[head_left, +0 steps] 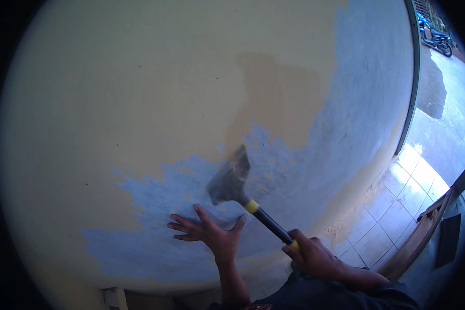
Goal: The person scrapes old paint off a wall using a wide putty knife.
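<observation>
My right hand [315, 256] is closed around the lower end of a long-handled scraper [269, 222]. Its handle is black with yellow bands. The wide grey blade, slightly blurred, is tilted up against the wall [139, 108] or just in front of it; I cannot tell if it touches. Pale yellow paint covers the upper and left wall, while a ragged bluish-white patch [181, 186] lies bare around the blade. Just below the blade, my left hand [212, 235] is spread open with its fingers apart, against the patch. It holds nothing.
Crumbs of debris [341, 227] lie along the wall's foot on white floor tiles [392, 217]. A wooden frame [418, 237] stands at the lower right. Past the wall's dark edge strip [416, 77], a motorcycle [438, 41] is parked outside.
</observation>
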Tool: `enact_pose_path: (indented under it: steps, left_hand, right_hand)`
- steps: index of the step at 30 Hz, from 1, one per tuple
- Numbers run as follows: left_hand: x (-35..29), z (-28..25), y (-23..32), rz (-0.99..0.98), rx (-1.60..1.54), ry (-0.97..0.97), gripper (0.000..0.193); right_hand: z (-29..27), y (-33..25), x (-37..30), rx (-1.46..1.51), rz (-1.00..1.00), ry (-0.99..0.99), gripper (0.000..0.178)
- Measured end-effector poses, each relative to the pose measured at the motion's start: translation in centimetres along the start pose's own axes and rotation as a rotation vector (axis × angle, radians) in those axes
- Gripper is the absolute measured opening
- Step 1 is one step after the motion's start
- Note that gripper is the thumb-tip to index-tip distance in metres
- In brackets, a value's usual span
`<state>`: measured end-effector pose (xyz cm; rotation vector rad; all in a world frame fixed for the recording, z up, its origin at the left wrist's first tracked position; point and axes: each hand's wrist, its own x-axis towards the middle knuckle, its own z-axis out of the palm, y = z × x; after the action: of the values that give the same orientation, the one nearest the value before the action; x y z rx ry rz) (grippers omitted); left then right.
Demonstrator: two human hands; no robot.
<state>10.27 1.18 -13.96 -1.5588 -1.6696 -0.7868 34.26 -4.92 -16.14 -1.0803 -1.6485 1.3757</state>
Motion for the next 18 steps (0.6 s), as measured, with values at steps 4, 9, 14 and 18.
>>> enact_pose_path:
  steps: [4, 9, 14, 18]
  left_hand:
    - [-0.2, 0.0, -0.7, -0.002, 0.039, -0.007, 0.123]
    - [0.2, 0.1, -0.1, 0.001, 0.016, -0.013, 0.125]
    - [-0.6, -0.5, -1.2, -0.034, -0.05, -0.047, 0.126]
    - [-0.9, -2.0, -1.1, -0.005, -0.206, -0.03, 0.126]
  right_hand:
    - [0.1, -0.3, 0.1, -0.001, -0.01, -0.002, 0.036]
    - [0.7, -1.1, 0.7, 0.017, -0.088, -0.005, 0.034]
    - [0.7, -0.5, -0.5, -0.002, -0.026, -0.012, 0.035]
    - [1.4, -0.6, -0.3, -0.01, -0.018, 0.005, 0.036]
